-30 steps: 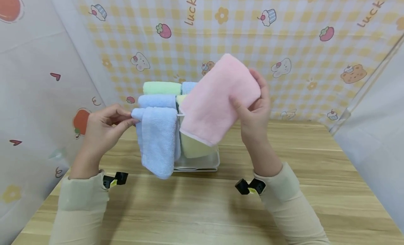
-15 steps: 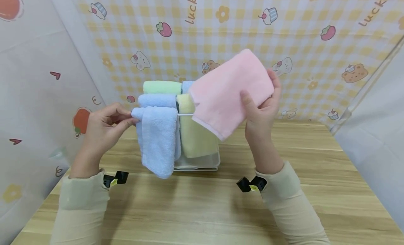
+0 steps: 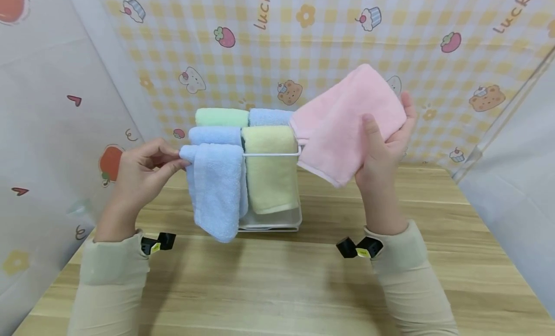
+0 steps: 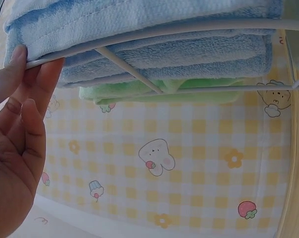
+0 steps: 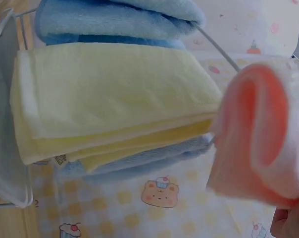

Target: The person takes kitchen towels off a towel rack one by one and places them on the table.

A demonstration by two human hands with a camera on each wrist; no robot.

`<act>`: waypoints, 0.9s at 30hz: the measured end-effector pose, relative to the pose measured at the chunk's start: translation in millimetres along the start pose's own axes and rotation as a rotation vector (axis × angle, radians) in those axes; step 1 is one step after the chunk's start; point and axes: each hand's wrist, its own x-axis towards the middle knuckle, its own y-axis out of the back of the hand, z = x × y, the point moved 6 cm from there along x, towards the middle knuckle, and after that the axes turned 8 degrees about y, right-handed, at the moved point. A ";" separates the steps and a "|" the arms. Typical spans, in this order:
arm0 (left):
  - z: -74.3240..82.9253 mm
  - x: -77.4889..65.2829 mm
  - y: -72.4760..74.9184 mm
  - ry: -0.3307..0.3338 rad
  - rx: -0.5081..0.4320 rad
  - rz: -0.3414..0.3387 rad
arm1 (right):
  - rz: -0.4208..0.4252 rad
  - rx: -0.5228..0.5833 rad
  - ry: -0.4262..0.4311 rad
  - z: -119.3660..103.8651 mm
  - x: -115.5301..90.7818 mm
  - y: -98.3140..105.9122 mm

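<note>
My left hand (image 3: 143, 177) pinches the left end of the front blue towel (image 3: 218, 191), which hangs folded over the front bar (image 3: 270, 154) of a white rack. Seen from the left wrist, the thumb lies on the towel's edge (image 4: 28, 44) and the fingers curl under the bar. A folded pink towel (image 3: 347, 124) is in my right hand (image 3: 383, 155), thumb in front and the other fingers mostly behind it. Its left edge overlaps the right end of the bar in the head view; the right wrist view shows its looped fold (image 5: 261, 134).
On the rack behind hang a yellow towel (image 3: 273, 182), a second blue towel (image 3: 214, 135), a green towel (image 3: 221, 117) and another blue towel (image 3: 270, 117). A white tray (image 3: 282, 220) forms its base, on a wooden table (image 3: 277, 288). A checked cloth (image 3: 329, 52) stands behind.
My right hand has carried the pink towel to the right, uncovering the yellow towel and the right part of the front bar. The left hand has stayed at the blue towel.
</note>
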 end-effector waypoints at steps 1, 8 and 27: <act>-0.3 0.1 -0.1 0.002 -0.003 0.000 | 0.006 -0.003 -0.003 -1.2 1.5 1.9; -2.0 1.0 -0.1 -0.004 -0.001 -0.001 | -0.011 -0.012 -0.007 -6.4 9.8 15.4; -1.5 4.7 -0.3 -0.037 -0.010 -0.030 | -0.315 -0.410 -0.350 19.4 -12.2 54.8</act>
